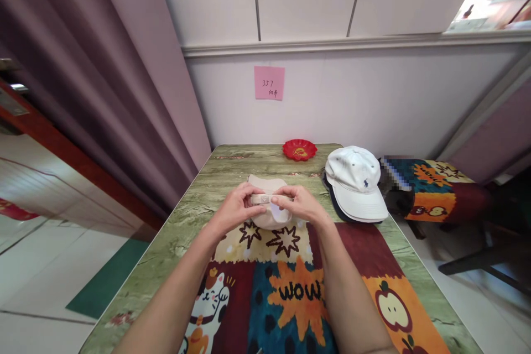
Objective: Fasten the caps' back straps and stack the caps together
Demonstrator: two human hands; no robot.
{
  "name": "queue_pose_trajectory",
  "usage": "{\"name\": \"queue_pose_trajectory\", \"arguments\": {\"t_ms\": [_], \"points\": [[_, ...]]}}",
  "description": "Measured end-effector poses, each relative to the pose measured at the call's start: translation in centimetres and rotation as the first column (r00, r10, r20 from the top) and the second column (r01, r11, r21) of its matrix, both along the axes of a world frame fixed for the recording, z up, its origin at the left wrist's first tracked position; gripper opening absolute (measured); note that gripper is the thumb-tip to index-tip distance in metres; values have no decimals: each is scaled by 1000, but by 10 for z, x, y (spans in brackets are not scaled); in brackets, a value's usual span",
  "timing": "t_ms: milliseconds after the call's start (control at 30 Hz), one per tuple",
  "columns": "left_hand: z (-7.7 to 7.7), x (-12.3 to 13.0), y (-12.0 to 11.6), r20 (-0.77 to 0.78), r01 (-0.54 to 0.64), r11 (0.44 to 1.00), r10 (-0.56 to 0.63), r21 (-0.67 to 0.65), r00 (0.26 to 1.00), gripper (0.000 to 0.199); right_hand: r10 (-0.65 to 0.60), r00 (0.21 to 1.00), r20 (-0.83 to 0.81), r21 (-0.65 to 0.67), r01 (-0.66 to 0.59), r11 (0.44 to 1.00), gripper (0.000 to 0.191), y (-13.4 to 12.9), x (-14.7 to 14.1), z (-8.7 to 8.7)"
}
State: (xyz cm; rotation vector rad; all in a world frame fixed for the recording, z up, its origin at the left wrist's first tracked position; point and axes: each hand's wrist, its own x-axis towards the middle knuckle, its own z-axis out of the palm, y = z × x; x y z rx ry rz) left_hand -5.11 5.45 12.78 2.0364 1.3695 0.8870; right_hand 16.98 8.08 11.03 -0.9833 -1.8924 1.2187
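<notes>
A pale cap (269, 220) sits at the middle of the table, at the upper edge of a colourful cloth (265, 271). Its back strap lies between my two hands. My left hand (238, 207) pinches the strap's left side between thumb and fingers. On the right side of the same strap, my right hand (301, 203) has its thumb and fingers closed. To the right rests a white cap (354, 174) with a small dark logo, stacked on a dark cap (341, 211).
A red scalloped dish (299, 150) stands near the table's back edge (249, 149). Behind it is a wall with a pink note (269, 83). A stool with a patterned cover (440, 191) is at the right, a purple curtain (124, 66) at the left.
</notes>
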Motion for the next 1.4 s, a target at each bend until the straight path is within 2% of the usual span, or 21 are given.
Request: {"name": "queue_pose_trajectory", "arguments": {"t_ms": [133, 300, 500, 600, 667, 767, 833, 933, 1033, 1133, 1233, 1300, 1400], "points": [[0, -9, 1, 90, 51, 996, -43, -79, 995, 27, 76, 989, -129, -82, -87, 993, 38, 7, 20, -7], [0, -14, 1, 176, 69, 982, -38, -174, 984, 27, 27, 987, -161, -21, -31, 999, 37, 11, 16, -14], [8, -21, 1, 43, 72, 996, -70, -59, 997, 26, 17, 991, -133, 7, -16, 1000, 36, 11, 16, -12], [13, -27, 2, -8, 123, 989, -124, -83, 992, 25, 9, 987, -159, 7, -8, 1000, 35, 16, 32, -17], [13, -33, 3, -32, 157, 981, -162, -118, 986, 25, -50, 985, -164, 18, 54, 998, 32, 21, 46, -26], [9, -42, 7, -73, 163, 979, -173, -125, 982, 40, -140, 986, -91, 57, 145, 988, 32, 30, 65, -44], [4, -46, 12, -99, 167, 980, -178, -111, 979, 47, -148, 989, 15, 82, 146, 986, 43, 36, 70, -57], [-3, -47, 21, -166, 161, 982, -175, -95, 971, 42, -113, 976, 187, 108, 93, 990, 63, 41, 65, -72], [-10, -44, 30, -269, 171, 981, -191, -96, 944, 35, -90, 959, 268, 137, 54, 989, 63, 44, 51, -79], [-16, -42, 35, -316, 200, 974, -224, -109, 922, 20, -87, 958, 275, 153, 45, 987, 46, 44, 40, -78], [-14, -43, 36, -262, 224, 967, -248, -119, 933, 16, -71, 972, 222, 154, 37, 987, 24, 41, 37, -67], [-4, -48, 33, -156, 227, 964, -248, -142, 956, 17, -32, 993, 115, 152, 14, 988, 16, 38, 39, -56], [18, -57, 25, 100, 213, 944, -193, -254, 976, 25, 62, 988, -141, 103, -48, 994, 19, 29, 42, -40]]}}
